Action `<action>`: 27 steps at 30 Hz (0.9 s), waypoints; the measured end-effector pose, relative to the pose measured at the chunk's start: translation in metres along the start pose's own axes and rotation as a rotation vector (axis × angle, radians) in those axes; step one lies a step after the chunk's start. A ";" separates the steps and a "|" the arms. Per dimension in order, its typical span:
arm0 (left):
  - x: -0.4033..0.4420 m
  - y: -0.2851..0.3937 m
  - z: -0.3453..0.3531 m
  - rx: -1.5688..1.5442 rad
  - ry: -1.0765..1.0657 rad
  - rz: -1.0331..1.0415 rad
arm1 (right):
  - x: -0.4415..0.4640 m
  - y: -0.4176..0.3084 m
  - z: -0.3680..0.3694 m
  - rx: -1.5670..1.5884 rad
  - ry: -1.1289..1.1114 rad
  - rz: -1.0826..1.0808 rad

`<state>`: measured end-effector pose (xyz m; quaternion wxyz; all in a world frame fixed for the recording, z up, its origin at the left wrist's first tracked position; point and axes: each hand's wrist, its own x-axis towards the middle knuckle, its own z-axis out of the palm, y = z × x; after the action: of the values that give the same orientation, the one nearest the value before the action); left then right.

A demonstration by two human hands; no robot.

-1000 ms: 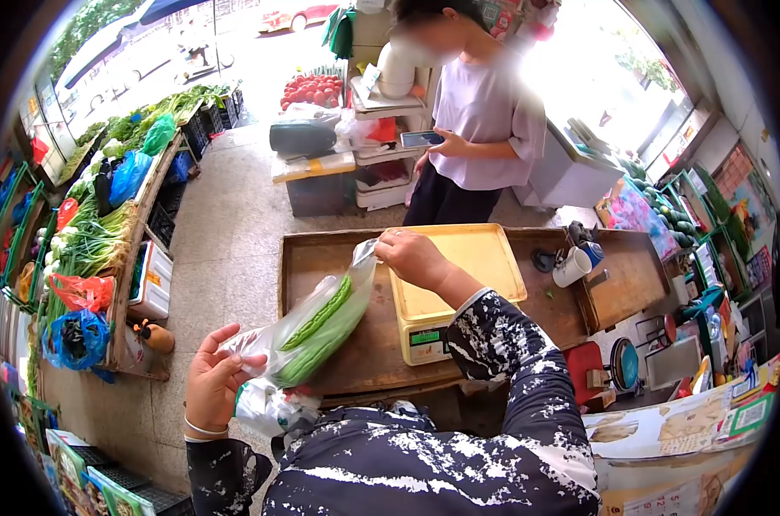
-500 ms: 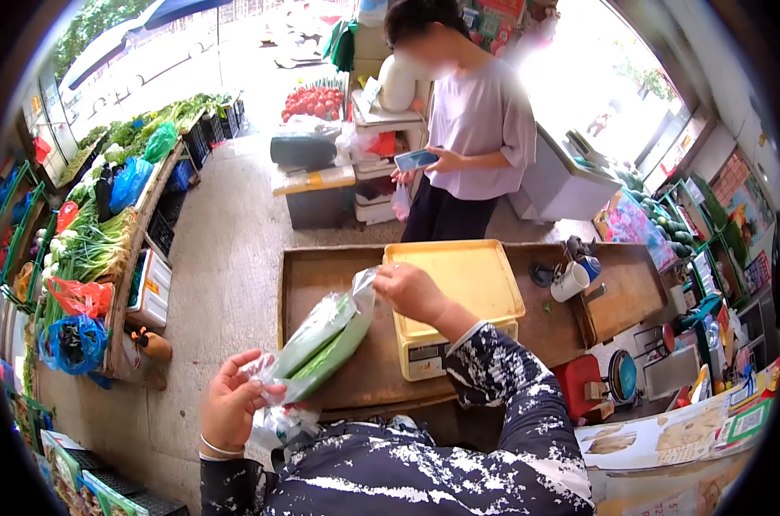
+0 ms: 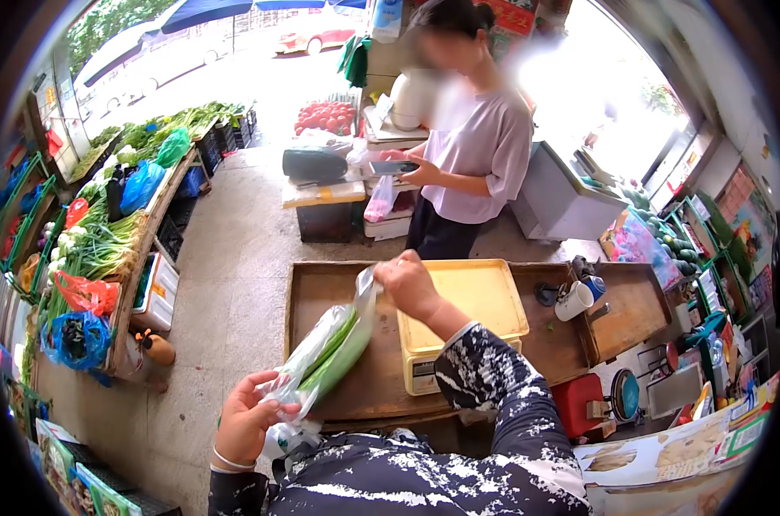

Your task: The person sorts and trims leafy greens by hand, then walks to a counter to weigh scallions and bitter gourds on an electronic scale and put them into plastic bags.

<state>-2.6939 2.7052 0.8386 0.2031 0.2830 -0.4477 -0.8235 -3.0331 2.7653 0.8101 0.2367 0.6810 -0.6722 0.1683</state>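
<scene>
A clear plastic bag [image 3: 314, 340] with long green vegetables [image 3: 334, 353] in it is stretched at a slant between my two hands, above the left part of the wooden table. My right hand [image 3: 411, 288] is closed on the bag's upper end, beside the yellow tray [image 3: 467, 297] of a weighing scale [image 3: 422, 376]. At the lower end, my left hand [image 3: 248, 421] pinches the plastic between thumb and fingers. The exact kind of vegetable is blurred by the plastic. More crumpled clear plastic hangs below my left hand.
Across the wooden table [image 3: 545, 348] stands a person [image 3: 476, 155] holding a phone [image 3: 393, 168] and a small pink bag [image 3: 379, 199]. A white mug [image 3: 573, 301] is right of the scale. Vegetables [image 3: 106, 245] fill a stand at left; a red stool [image 3: 576, 406] is at lower right.
The bag has turned slightly, showing the green stalks from another side, with both hands still on it. The view has shifted a little. The person opposite has moved the phone and pink bag leftward.
</scene>
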 end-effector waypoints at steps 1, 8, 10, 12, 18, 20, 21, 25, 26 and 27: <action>-0.001 0.002 0.004 -0.003 -0.012 0.015 | 0.008 0.005 0.001 -0.091 -0.012 -0.014; 0.023 0.013 0.024 0.098 -0.088 -0.026 | 0.107 0.007 -0.001 -0.005 0.283 -0.088; 0.038 0.008 0.030 0.017 -0.093 -0.039 | 0.128 0.011 0.004 -0.116 0.268 -0.122; 0.056 -0.002 0.035 -0.089 -0.081 -0.016 | 0.135 0.007 0.004 -0.229 0.250 -0.105; 0.102 -0.038 0.034 -0.191 -0.017 -0.040 | 0.114 0.022 0.031 -0.049 0.147 -0.031; 0.112 -0.048 0.026 -0.199 0.041 -0.046 | 0.098 0.019 0.034 -0.020 0.076 0.027; 0.117 -0.052 0.016 -0.205 0.043 -0.047 | 0.089 0.018 0.036 0.007 0.013 0.087; 0.141 -0.080 -0.050 -0.055 0.272 0.003 | 0.037 -0.010 0.016 0.306 0.206 0.018; 0.142 -0.089 -0.072 0.082 0.370 -0.069 | 0.023 -0.021 0.003 0.336 0.292 0.050; 0.141 -0.097 -0.091 0.211 0.476 -0.143 | 0.004 -0.023 -0.002 0.330 0.299 0.103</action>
<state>-2.7500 2.6162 0.6759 0.2133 0.5190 -0.4497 -0.6949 -3.0101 2.7623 0.8119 0.2098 0.6427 -0.6271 0.3869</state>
